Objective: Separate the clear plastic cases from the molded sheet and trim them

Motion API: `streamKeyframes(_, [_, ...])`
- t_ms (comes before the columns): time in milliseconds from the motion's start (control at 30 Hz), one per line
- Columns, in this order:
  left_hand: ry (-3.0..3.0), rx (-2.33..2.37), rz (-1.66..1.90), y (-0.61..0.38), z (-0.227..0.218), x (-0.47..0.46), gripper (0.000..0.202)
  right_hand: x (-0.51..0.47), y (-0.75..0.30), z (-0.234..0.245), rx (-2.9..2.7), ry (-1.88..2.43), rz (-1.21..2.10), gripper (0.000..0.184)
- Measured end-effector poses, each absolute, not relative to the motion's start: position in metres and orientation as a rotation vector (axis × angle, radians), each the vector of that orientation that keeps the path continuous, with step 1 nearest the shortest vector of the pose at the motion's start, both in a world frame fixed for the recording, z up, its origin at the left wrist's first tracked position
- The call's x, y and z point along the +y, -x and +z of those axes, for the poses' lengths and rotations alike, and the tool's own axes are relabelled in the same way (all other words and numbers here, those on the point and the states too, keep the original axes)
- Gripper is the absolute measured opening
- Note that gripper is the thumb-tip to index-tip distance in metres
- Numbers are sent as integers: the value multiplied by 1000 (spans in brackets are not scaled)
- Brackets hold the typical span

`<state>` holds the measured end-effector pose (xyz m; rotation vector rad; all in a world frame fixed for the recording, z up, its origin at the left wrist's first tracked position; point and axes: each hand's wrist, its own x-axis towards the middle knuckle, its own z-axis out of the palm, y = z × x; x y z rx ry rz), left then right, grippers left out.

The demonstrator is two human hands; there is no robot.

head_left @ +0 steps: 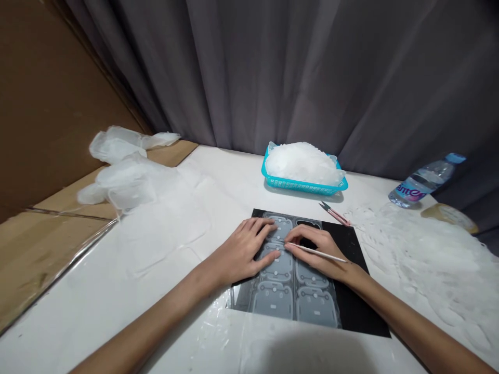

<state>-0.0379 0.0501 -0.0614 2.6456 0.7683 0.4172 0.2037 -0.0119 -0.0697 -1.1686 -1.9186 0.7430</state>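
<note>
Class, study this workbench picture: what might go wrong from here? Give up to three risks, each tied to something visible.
The tip of the thin white stick in the right hand sits beside the fingers of the left hand on the film sheet; a slip might scratch the sheet or jab a finger.
The pink snips lie just beyond the black mat; a sweeping hand might catch them.
The water bottle lies on its side and might roll.

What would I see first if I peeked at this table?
Two hands in the middle: the left hand presses a clear die-cut sheet on a black mat, the right hand holds a thin white stick. Behind them sits a turquoise basket heaped with clear plastic bits.
</note>
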Motion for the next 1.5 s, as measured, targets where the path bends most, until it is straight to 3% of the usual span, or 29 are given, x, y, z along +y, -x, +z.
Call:
streamKeyframes(1033, [-2594,791,378,37,-63,51,54,-14,-205,-71,-2292,978,424,14])
streamKeyframes(1167, [-2608,793,390,38,-66,50,55,-14,-206,-79,-2353,986,275,13])
streamKeyframes(1500, [-2556,790,432,38,-65,51,58,-10,-197,-97,-2469,1117,-204,31])
